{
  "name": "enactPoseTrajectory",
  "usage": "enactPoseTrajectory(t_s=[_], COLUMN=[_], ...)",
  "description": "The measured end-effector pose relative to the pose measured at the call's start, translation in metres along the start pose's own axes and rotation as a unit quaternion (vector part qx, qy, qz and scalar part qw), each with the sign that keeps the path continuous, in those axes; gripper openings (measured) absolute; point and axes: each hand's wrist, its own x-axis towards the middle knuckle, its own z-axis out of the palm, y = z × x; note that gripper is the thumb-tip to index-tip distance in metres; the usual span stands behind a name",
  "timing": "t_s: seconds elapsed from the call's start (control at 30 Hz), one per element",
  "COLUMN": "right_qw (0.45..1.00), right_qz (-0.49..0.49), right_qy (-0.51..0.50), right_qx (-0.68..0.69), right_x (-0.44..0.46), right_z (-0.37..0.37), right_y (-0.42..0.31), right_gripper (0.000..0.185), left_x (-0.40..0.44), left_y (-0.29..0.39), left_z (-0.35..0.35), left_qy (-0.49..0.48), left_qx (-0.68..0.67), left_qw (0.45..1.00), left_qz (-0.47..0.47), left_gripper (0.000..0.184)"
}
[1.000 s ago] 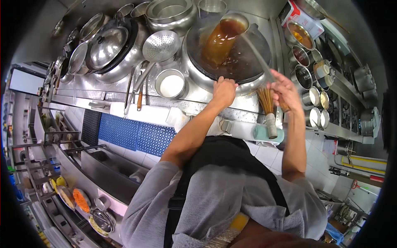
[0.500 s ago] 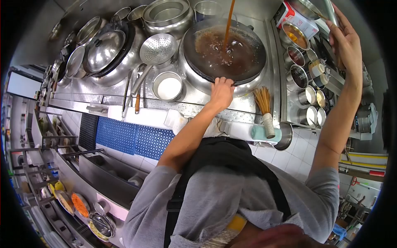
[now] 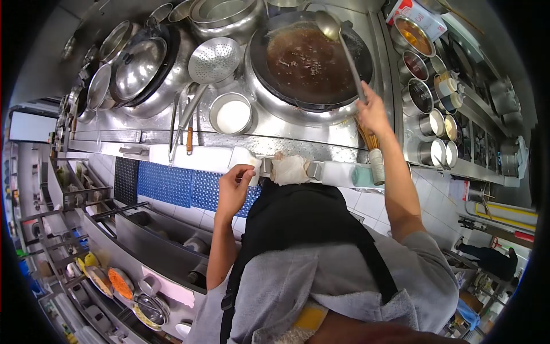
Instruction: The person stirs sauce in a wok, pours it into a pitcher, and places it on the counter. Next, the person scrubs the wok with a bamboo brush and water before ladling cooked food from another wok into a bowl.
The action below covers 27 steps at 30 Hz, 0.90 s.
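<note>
My right hand [image 3: 373, 112] grips the long handle of a metal ladle [image 3: 327, 26], its bowl over the far right part of the wok. Dark brown liquid [image 3: 309, 63] with bubbles on its surface fills much of the black wok [image 3: 266, 77], which sits on the steel range. My left hand [image 3: 234, 188] is by the counter's front edge, fingers curled in toward the thumb, close to a folded white cloth [image 3: 245, 157]. Whatever its fingertips pinch, if anything, is too small to make out. A bamboo brush [image 3: 375, 160] stands just below my right hand.
Left of the wok are a perforated skimmer [image 3: 215, 60], a metal pot of white contents [image 3: 231, 114] and a lidded wok [image 3: 140, 69]. Sauce and seasoning containers [image 3: 418, 94] line the right side, beside an orange-oil pot [image 3: 412, 35]. A beige cloth [image 3: 290, 169] lies on the front rail.
My right hand has come down from the upper right and now holds the ladle over the wok. The falling brown stream has stopped. My left hand has left the wok's rim and drawn back.
</note>
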Motion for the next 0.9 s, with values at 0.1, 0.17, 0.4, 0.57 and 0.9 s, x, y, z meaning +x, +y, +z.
enactPoseTrajectory(t_s=[0.1,0.17,0.4,0.57,0.9], right_qw=[0.994,0.947,0.860,0.997,0.872], right_qz=[0.072,0.120,0.227,0.053,0.214], right_qy=[-0.055,-0.119,-0.164,-0.036,-0.151], right_qx=[0.056,0.274,0.426,0.037,0.413], right_x=[-0.021,-0.034,-0.100,-0.082,-0.095], right_z=[0.031,0.044,-0.025,0.021,-0.021], right_y=[-0.004,0.001,-0.015,0.008,-0.001], right_gripper=[0.070,0.071,0.067,0.068,0.064], left_x=[0.010,0.022,0.044,0.051,0.055], left_y=[-0.008,-0.012,0.029,0.032,0.023], left_z=[0.007,0.018,0.025,0.029,0.034], left_qy=[0.006,-0.001,-0.039,-0.057,-0.052], left_qx=[-0.022,-0.009,0.027,0.004,0.004], left_qw=[1.000,0.999,0.997,0.996,0.995], left_qz=[0.012,0.047,0.064,0.062,0.088], left_gripper=[0.019,0.018,0.021,0.020,0.019])
